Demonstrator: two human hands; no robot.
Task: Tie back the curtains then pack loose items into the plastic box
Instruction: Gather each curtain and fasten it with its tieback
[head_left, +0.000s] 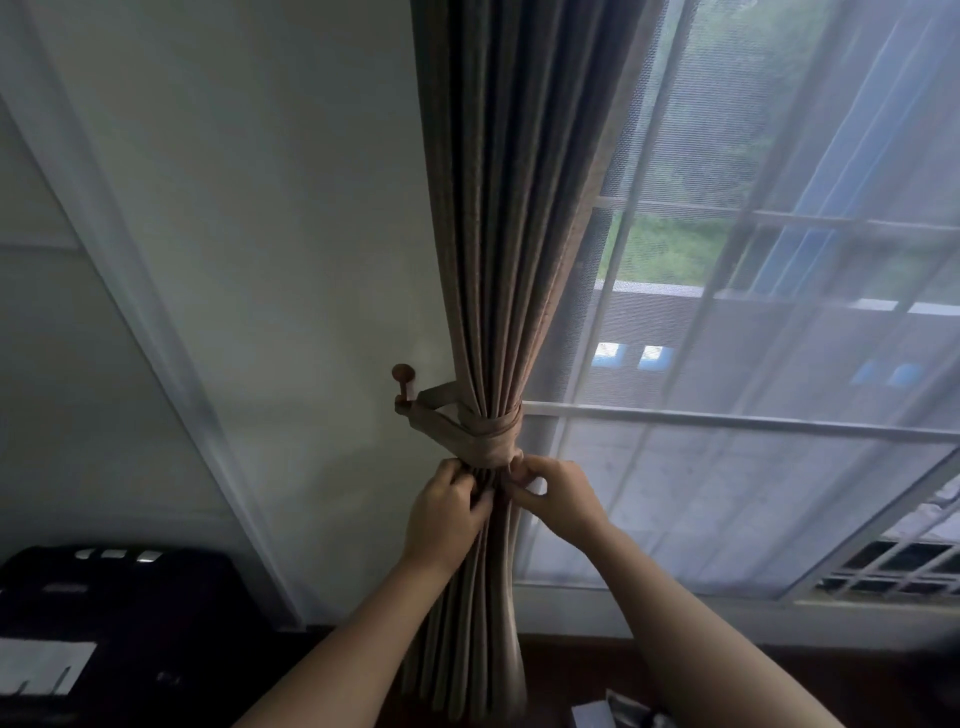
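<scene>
While the tieback rings the curtain from its hook at 9 o'clock | left hand and right hand pinch curtain folds below | next, probably: release, start packing.

Curtain is running off the top and bottom edges. Left grip is burying its fingertips in the folds under the tieback. Sheer is blurring the view outside. A dark object at lower left is being cropped, too dim to identify. Pale items are being cut off at the bottom edge.
</scene>
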